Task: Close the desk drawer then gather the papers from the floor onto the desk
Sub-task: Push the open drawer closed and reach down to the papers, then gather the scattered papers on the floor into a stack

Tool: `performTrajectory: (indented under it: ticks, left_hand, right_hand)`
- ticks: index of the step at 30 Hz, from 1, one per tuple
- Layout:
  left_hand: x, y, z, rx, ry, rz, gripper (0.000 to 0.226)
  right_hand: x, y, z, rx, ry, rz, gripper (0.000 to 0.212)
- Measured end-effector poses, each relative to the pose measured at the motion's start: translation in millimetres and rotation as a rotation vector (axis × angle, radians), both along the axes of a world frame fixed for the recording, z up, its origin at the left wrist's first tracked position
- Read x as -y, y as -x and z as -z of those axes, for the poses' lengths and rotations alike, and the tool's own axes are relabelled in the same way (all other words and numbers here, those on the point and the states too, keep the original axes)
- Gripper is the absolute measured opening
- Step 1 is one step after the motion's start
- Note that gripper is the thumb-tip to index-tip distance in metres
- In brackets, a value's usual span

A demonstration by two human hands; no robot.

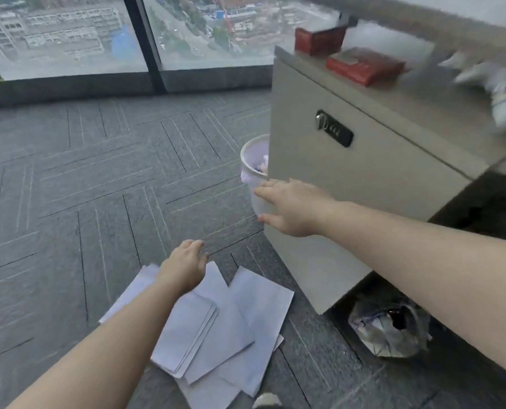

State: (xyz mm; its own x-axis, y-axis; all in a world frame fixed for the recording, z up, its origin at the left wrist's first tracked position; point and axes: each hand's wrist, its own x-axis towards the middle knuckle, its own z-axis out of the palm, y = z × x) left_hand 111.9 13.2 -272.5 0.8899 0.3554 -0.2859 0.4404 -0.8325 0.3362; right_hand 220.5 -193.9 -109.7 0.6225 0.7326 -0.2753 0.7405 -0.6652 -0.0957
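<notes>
Several white papers (225, 329) lie overlapped on the grey carpet at the lower middle. My left hand (184, 268) hovers just above their far edge, fingers apart and empty. The beige drawer front (349, 184) with a black lock plate (333, 128) fills the right side. My right hand (293, 206) is stretched out flat against the drawer front's left edge, fingers spread, holding nothing. The grey desk top (417, 93) runs above the drawer.
A white waste bin (253, 169) stands on the carpet behind the drawer's left edge. Two red boxes (364, 64) and a blurred white object (493, 84) rest on the desk top. A crumpled plastic bag (390, 329) lies under the desk. Floor-level windows line the back.
</notes>
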Motion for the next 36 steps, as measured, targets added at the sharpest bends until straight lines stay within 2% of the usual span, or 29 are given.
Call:
performTrajectory:
  ticks: [8, 13, 16, 23, 29, 32, 36]
  left_hand:
    - [-28, 61, 119, -0.286, -0.062, -0.017, 0.041]
    - [-33, 91, 191, -0.497, -0.048, -0.123, 0.039]
    - [-30, 101, 223, -0.55, 0.023, -0.26, 0.038]
    - [-34, 123, 277, -0.508, 0.146, -0.611, 0.051]
    - [-49, 118, 299, -0.437, 0.228, -0.905, 0.062]
    - [-54, 116, 307, -0.454, 0.233, -0.959, 0.063]
    - [-57, 113, 311, -0.368, 0.197, -1.107, 0.071]
  right_hand:
    - [-45, 35, 199, -0.245, 0.136, -0.048, 0.052]
    - [-38, 51, 299, -0.418, 0.134, 0.154, 0.055]
    - [-21, 57, 344, -0.51, 0.154, 0.308, 0.058]
    - [15, 59, 410, -0.611, 0.188, 0.646, 0.063]
    - [19, 63, 439, -0.684, 0.1, 0.875, 0.069]
    - [16, 68, 450, -0.66, 0.049, 0.971, 0.068]
    - [10, 73, 460, -0.576, -0.003, 1.082, 0.064]
